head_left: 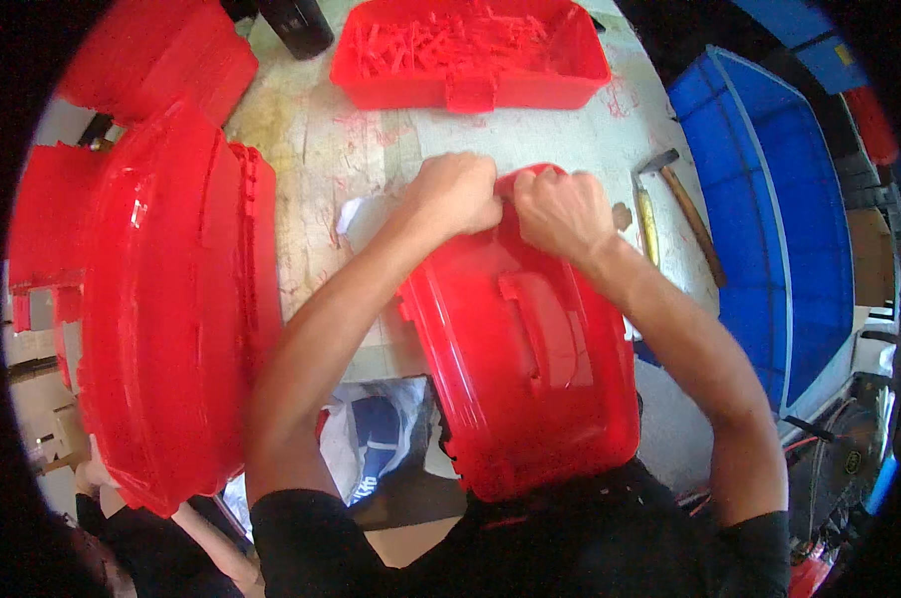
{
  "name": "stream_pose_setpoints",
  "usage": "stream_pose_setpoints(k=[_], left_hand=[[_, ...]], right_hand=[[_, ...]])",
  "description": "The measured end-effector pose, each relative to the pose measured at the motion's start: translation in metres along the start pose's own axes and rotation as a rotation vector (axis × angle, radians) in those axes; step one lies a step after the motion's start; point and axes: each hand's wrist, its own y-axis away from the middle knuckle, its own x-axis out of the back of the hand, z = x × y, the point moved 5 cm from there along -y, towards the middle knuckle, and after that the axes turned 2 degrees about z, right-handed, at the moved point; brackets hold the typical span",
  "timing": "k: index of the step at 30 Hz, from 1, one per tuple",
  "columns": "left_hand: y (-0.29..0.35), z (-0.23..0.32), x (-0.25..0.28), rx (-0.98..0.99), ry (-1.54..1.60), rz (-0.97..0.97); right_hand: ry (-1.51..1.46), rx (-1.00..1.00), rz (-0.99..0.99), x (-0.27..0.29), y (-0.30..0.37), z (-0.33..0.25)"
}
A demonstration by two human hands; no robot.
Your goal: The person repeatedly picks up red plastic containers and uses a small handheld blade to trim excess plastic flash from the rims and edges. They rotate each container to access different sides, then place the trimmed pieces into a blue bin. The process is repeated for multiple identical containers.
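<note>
A large glossy red plastic lid [490,369], with a raised handle-like shape in its middle, lies in front of me, its near end against my body. My left hand [455,194] is closed in a fist at the lid's far left corner. Beside it, my right hand [567,212] is closed too, knuckles up, over the far edge. Both appear to grip that edge, though the fingertips and anything small between them are hidden. Right of my right hand lie a hammer [691,219] and a slim yellow-handled tool [648,227].
A red bin [470,92] of small red plastic pieces stands at the table's far side, beside a dark cylinder [296,25]. Stacked red plastic parts [161,309] rise on the left. A blue crate [739,219] borders the right. Another person's arm [216,548] shows at lower left.
</note>
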Motion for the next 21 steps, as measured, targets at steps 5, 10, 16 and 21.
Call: stream_pose_setpoints(k=[5,10,16,21], left_hand=[[0.006,-0.003,0.005,-0.121,0.196,-0.143],[0.014,-0.019,0.028,-0.329,1.627,-0.489],[0.028,-0.054,-0.006,-0.027,0.814,-0.413],[0.069,-0.1,0.007,0.199,0.594,0.143]], right_hand=[[-0.318,-0.019,0.084,0.002,0.015,0.025],[-0.418,-0.134,0.272,0.042,0.012,-0.001],[-0.793,0.152,0.032,0.068,0.045,-0.085],[-0.546,-0.459,0.291,-0.008,0.089,0.108]])
